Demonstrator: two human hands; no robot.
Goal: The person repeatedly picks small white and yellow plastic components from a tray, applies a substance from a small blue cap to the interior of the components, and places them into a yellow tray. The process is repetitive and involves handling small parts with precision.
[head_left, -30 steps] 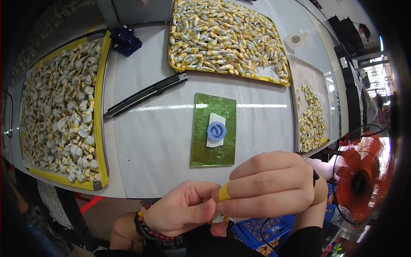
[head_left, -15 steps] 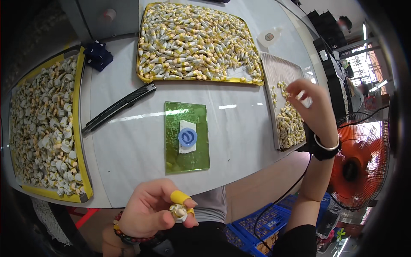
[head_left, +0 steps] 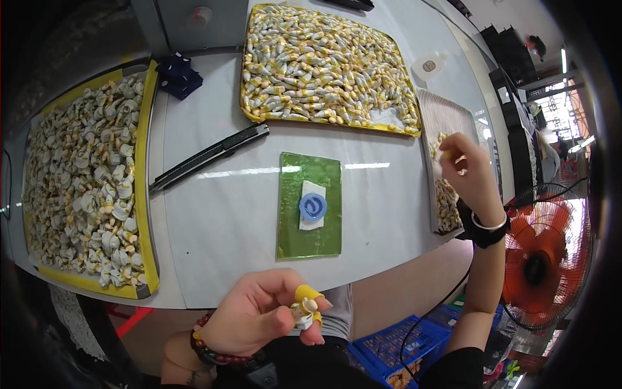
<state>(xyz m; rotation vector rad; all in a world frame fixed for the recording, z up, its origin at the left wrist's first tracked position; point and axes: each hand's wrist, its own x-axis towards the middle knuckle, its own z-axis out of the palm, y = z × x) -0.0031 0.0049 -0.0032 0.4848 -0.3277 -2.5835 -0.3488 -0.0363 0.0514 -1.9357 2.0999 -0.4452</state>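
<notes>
My left hand [head_left: 259, 318], near the table's front edge, grips a small white-and-yellow rolled piece [head_left: 303, 314] with a pale rounded tip between thumb and fingers. A yellow band [head_left: 307, 293] covers part of one of its fingers. On the right, my right hand [head_left: 472, 170] is over a narrow tray [head_left: 477, 129] of small yellow-and-white pieces [head_left: 447, 207]. Its fingers are curled together, and a small yellowish thing seems to be at the fingertips, too blurred to name. Between my hands lies a green slab [head_left: 291, 240] bearing a white pad and a round blue piece [head_left: 313, 207].
A large yellow-rimmed tray [head_left: 337, 126] heaped with wrapped pieces stands at the back. Another yellow-edged tray [head_left: 144, 194] of looser white pieces is at the left. A black bar [head_left: 210, 157] lies between them. An orange fan [head_left: 544, 240] and blue crates [head_left: 402, 343] are beyond the table.
The whole view has shifted, so the table things appear farther right. My right hand stays over the narrow tray, its fingers drawn closer together. My left hand still holds the rolled piece.
</notes>
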